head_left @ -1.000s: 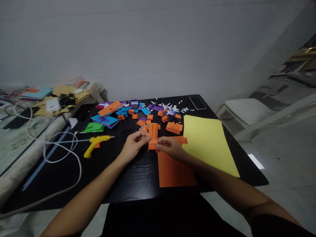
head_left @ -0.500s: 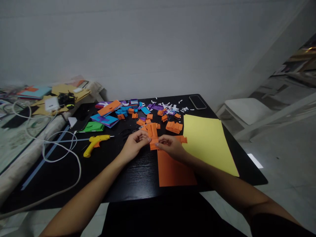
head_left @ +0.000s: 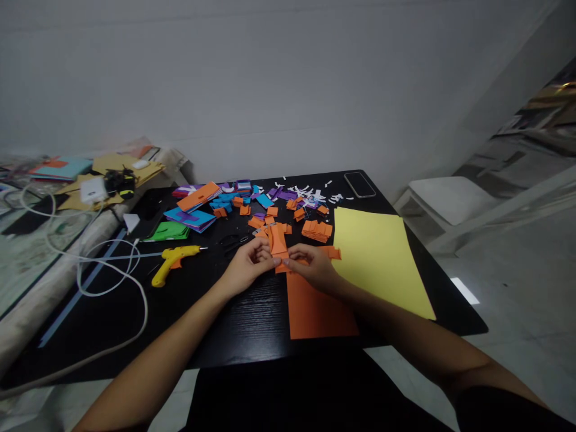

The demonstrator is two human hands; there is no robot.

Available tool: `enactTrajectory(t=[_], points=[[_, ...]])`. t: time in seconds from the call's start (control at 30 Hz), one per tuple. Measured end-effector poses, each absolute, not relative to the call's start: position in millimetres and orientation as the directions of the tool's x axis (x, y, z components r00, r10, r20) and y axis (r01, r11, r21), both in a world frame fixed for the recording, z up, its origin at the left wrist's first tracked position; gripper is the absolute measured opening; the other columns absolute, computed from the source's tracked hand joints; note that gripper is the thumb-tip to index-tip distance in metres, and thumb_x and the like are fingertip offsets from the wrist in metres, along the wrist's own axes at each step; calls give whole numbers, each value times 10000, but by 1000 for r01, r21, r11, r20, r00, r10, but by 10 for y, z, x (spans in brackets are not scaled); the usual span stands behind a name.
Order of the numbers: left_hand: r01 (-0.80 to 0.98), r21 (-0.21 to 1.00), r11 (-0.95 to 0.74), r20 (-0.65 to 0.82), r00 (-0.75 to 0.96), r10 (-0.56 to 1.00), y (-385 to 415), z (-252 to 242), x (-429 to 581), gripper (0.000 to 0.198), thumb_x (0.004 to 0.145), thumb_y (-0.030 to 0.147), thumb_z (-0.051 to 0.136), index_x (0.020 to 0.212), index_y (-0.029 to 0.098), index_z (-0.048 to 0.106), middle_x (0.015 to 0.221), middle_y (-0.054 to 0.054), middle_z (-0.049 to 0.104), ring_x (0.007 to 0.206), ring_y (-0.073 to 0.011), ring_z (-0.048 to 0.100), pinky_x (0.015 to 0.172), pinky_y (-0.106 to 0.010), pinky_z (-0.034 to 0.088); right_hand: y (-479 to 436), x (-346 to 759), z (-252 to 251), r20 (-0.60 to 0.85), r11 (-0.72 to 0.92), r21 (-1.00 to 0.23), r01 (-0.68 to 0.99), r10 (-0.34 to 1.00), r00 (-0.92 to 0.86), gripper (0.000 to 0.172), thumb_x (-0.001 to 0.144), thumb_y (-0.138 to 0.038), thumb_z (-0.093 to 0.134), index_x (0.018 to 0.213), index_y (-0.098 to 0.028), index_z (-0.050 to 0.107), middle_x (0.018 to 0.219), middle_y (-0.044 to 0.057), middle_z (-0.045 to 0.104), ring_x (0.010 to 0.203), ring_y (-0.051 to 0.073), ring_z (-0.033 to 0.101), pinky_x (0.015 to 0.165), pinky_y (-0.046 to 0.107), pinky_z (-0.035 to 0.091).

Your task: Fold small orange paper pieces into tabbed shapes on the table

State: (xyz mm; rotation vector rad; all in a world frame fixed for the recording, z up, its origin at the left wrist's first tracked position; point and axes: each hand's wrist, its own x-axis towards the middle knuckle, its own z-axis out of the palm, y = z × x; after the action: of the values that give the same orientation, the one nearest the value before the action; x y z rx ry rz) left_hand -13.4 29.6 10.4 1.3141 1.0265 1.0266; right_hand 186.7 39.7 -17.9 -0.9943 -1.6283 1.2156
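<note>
Both my hands meet over the middle of the black table (head_left: 252,324). My left hand (head_left: 245,270) and my right hand (head_left: 314,267) each pinch the lower end of a small orange paper cut-out (head_left: 278,241) that rises between them. Under my right hand lies a larger orange paper sheet (head_left: 315,309). A big yellow sheet (head_left: 378,258) lies just to the right of it. A stack of small orange pieces (head_left: 317,231) sits just beyond my right hand.
A yellow glue gun (head_left: 173,262) with a white cable (head_left: 112,282) lies left of my hands. Scissors (head_left: 234,240), coloured paper scraps (head_left: 252,204) and card stacks (head_left: 191,219) cover the far table. A phone (head_left: 360,184) lies at the far right corner. A white chair (head_left: 450,201) stands right.
My hands have closed in on the orange cut-out's lower end, and the piece now tilts a little to the left. The view has shifted slightly.
</note>
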Motion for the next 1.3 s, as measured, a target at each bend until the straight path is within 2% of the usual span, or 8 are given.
enactTrajectory(t=[0.27, 0.47, 0.57, 0.77, 1.03, 1.17, 1.3], points=[[-20, 999, -31, 35, 225, 974, 291, 141, -153, 391, 705, 386, 860, 900, 166, 602, 745, 45, 540, 666, -91, 511, 651, -216, 432, 402, 1860, -205, 187, 230, -968, 104, 931, -314, 193, 790, -366, 751, 849, -193, 689, 828, 32, 724, 792, 191, 695, 761, 325, 568], [55, 996, -77, 61, 246, 967, 274, 188, -166, 328, 848, 473, 719, 874, 163, 615, 701, 17, 602, 663, -130, 557, 633, -239, 445, 394, 1876, -193, 163, 217, -967, 132, 929, -333, 197, 793, -370, 748, 848, -192, 684, 834, 32, 716, 797, 190, 694, 771, 332, 561], [78, 993, -93, 74, 223, 972, 290, 154, -160, 325, 840, 459, 740, 824, 160, 616, 675, 31, 578, 620, -111, 523, 613, -230, 421, 390, 1875, -190, 154, 211, -968, 137, 927, -342, 208, 792, -380, 752, 855, -191, 692, 839, 36, 714, 815, 193, 689, 780, 342, 565], [145, 980, -140, 99, 257, 961, 284, 91, -161, 277, 845, 418, 745, 841, 154, 662, 726, 18, 602, 657, -112, 530, 654, -238, 429, 402, 1854, -171, 164, 167, -986, -16, 936, -312, 235, 804, -409, 745, 899, -202, 684, 856, 35, 728, 832, 189, 705, 825, 353, 571], [172, 966, -192, 145, 253, 957, 245, 85, -128, 199, 859, 343, 734, 915, 165, 663, 750, 16, 615, 680, -115, 559, 670, -232, 440, 408, 1848, -211, 110, 86, -992, -96, 954, -280, 271, 741, -394, 828, 862, -204, 677, 800, 17, 725, 754, 173, 712, 748, 320, 587], [175, 951, -255, 198, 289, 937, 239, 111, -137, 139, 879, 292, 693, 932, 163, 690, 778, -5, 644, 689, -123, 577, 673, -237, 456, 414, 1854, -216, 146, 97, -982, -160, 933, -328, 208, 771, -363, 797, 889, -213, 713, 883, 38, 766, 832, 182, 739, 812, 338, 593], [154, 955, -253, 193, 321, 927, 237, 120, -153, 132, 903, 285, 641, 903, 161, 686, 758, -6, 639, 651, -124, 576, 634, -236, 462, 409, 1886, -166, 123, 72, -986, -151, 923, -364, 135, 802, -311, 744, 892, -211, 757, 902, 41, 790, 853, 188, 748, 843, 359, 593]])
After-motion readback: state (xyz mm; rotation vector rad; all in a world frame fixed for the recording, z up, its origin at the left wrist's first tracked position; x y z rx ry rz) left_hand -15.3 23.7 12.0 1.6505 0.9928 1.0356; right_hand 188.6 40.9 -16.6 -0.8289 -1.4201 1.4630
